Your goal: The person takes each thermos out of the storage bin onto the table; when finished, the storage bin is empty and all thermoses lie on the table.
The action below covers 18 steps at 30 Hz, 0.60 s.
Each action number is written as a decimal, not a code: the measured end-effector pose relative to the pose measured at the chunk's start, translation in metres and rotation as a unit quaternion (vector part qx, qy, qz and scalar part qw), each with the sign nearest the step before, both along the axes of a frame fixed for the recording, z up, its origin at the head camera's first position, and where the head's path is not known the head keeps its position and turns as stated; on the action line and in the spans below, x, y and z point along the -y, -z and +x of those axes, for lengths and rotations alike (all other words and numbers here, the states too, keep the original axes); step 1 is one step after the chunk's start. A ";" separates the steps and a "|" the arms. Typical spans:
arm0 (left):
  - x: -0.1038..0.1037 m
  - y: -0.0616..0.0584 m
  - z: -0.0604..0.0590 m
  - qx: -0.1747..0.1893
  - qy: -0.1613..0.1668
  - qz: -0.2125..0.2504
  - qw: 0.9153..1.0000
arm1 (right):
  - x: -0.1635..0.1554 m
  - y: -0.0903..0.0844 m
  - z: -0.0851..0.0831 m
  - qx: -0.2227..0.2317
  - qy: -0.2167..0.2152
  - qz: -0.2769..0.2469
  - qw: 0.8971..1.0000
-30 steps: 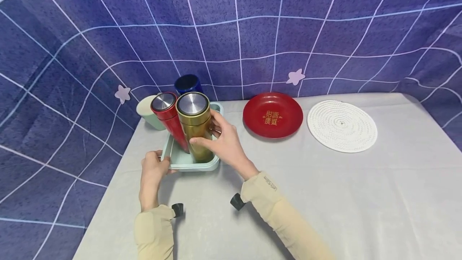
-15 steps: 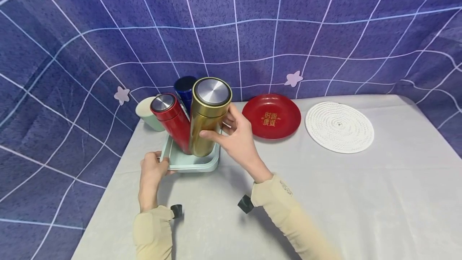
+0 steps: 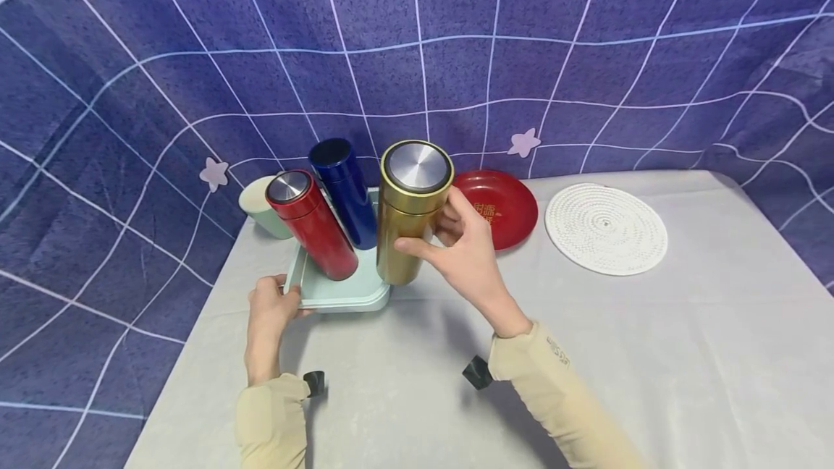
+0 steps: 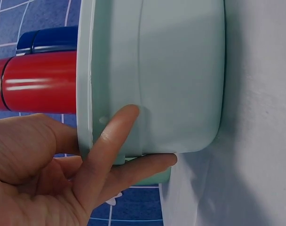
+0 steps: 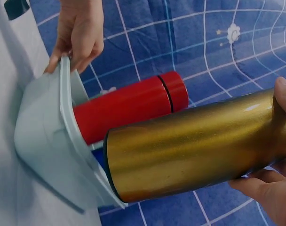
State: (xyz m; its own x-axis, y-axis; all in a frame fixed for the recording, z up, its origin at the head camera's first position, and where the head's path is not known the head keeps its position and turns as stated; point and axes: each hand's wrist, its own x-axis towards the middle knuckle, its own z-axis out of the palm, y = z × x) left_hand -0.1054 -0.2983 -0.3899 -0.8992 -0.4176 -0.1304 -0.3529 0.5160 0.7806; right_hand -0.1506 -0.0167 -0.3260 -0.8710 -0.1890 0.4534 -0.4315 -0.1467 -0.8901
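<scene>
My right hand (image 3: 465,255) grips a gold thermos bottle (image 3: 407,230) with a silver-topped lid around its side. In the right wrist view the gold bottle (image 5: 194,146) is raised above the rim of a pale green plastic bin (image 5: 65,99). My left hand (image 3: 270,310) pinches the near left corner of that bin (image 3: 339,302), thumb inside the rim and fingers along the outer wall (image 4: 180,80). A red thermos (image 3: 316,226) and a dark blue thermos (image 3: 345,190) lean to the left inside the bin.
A light green cup (image 3: 263,205) stands behind the bin at the left. To the right lie a red plate (image 3: 515,208) with gold characters and a round white woven mat (image 3: 606,230). A blue gridded cloth (image 3: 456,64) hangs behind the grey-white table (image 3: 586,353).
My right hand has lifted the gold thermos up out of the bin and carried it right, uncovering the blue thermos. My left hand keeps its hold on the bin's corner.
</scene>
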 end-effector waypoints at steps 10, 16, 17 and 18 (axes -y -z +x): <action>0.001 0.001 0.001 -0.001 0.001 -0.007 1.000 | -0.038 0.020 -0.001 0.029 0.042 0.023 0.998; 0.000 0.000 0.000 0.003 0.001 -0.015 1.000 | -0.062 0.032 -0.001 0.053 0.071 0.057 0.994; 0.000 0.000 0.000 0.003 0.002 -0.015 1.000 | -0.066 0.034 -0.001 0.053 0.080 0.065 0.993; 0.000 0.000 0.000 0.004 0.002 -0.015 1.000 | -0.069 0.035 -0.001 0.052 0.086 0.071 0.992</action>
State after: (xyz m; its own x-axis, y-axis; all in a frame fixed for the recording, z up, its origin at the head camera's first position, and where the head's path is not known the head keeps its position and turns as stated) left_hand -0.1056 -0.2980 -0.3902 -0.8998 -0.4179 -0.1253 -0.3572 0.5408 0.7615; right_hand -0.1519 0.0522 -0.3613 -0.9367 -0.0885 0.3387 -0.3439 0.0518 -0.9376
